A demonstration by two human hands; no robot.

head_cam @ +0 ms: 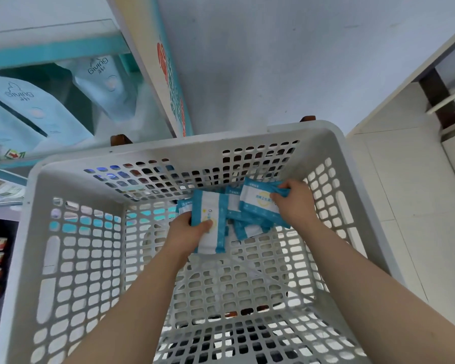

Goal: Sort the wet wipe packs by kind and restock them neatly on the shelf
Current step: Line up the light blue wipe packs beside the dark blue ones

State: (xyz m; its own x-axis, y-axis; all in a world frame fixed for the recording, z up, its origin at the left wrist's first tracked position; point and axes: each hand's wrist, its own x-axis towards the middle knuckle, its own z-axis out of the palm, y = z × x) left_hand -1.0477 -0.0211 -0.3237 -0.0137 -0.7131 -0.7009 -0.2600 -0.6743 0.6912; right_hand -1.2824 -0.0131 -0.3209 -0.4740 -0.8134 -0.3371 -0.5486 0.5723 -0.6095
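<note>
Inside the basket [195,139], the left hand [187,232] grips the first pack [210,206]. The right hand [294,203], at 2 o'clock near the far wall, grips the second pack [258,203].

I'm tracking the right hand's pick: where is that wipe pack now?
Head view, right of centre: the pack is gripped by the right hand near the far basket wall, over the loose packs and right of the other pack in the left hand.

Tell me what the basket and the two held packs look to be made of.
Basket: seemingly moulded plastic, pale grey, smooth, with a dull sheen; its walls and floor are pierced by rows of rounded slots. Left pack and right pack: probably thin soft plastic film, printed blue and white, slightly glossy; the right one creases at its gripped end.
</note>
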